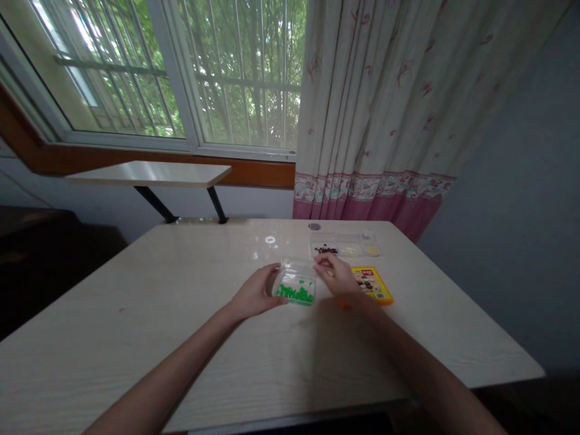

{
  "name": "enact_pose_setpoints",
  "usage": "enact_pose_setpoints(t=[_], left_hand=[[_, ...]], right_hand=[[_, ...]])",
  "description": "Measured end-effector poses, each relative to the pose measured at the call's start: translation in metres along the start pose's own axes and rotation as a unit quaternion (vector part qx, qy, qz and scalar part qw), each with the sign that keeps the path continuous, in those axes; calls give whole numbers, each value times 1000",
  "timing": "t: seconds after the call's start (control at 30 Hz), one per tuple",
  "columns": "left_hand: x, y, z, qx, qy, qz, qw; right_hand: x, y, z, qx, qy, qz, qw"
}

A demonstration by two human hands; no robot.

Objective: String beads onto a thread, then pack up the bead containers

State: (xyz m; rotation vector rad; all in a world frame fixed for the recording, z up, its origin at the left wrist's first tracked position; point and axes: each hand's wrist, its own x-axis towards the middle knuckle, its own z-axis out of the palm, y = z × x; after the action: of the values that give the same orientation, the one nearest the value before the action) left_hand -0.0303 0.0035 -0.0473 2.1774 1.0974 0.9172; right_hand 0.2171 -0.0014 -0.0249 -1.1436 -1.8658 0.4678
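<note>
Left hand (254,295) cupping the clear box of green beads (295,289) at mid-counter (181,314), fingers grasping its left end | right hand (338,277) at the box's far right corner, fingers pinched on its rim | compartment tray (344,246) and yellow card (372,284) just beyond.

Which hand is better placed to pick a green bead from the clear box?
Right. The right hand has its fingers at the clear box rim, while the left hand steadies its side.

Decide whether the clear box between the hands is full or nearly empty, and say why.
Partly filled: green beads cover only the near part of the clear box, held by the left hand and right hand.
</note>
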Motion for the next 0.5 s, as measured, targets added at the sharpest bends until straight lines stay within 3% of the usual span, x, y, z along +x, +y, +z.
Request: enact_pose_setpoints(t=[0.23,0.5], left_hand=[[-3,10,-18,43,-34,26,998],[-4,23,-22,121,-22,94,988]], right_hand=[[-3,0,-6,20,-61,-24,998],[-7,-9,-17,-162,-143,-85,973]])
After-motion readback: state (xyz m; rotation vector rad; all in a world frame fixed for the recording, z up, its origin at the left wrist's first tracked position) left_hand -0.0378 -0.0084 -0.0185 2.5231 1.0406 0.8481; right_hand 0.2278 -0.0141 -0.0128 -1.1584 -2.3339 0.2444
